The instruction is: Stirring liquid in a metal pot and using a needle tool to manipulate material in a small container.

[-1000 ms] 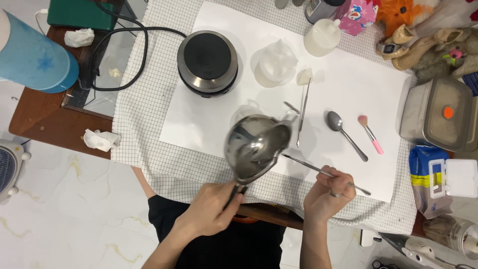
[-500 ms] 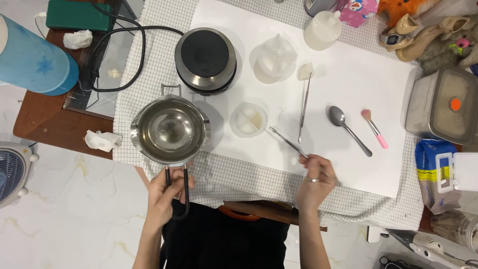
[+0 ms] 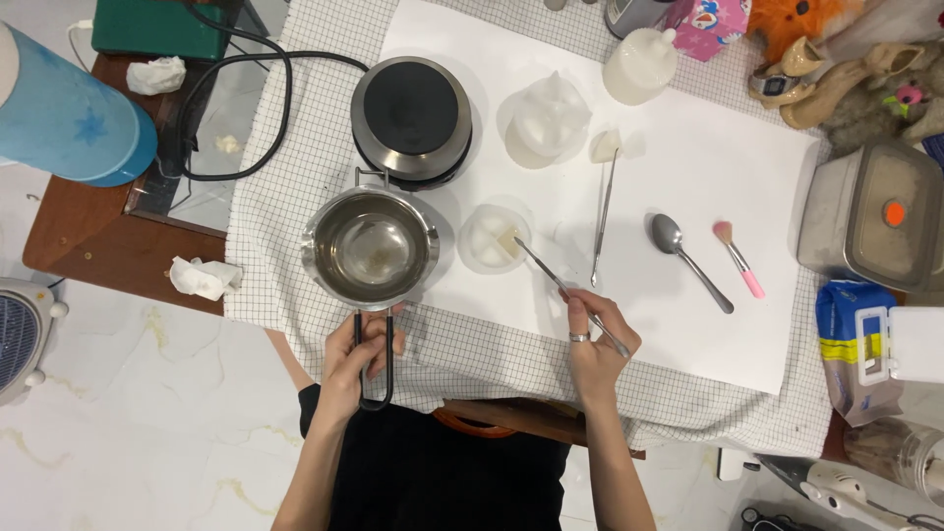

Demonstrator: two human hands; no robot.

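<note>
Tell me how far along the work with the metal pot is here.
Done: the metal pot sits upright beside the hot plate, nearly empty. In hand: left hand grips its handle; right hand points a thin metal tool into the small clear cup. Left: the cup's contents remain there.

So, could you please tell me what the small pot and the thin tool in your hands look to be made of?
The small pot looks like polished stainless steel: shiny, mirror-like bowl; its loop handle, held by the left hand, looks dark, perhaps coated. The thin tool in the right hand also seems bare metal, grey and glinting.
</note>
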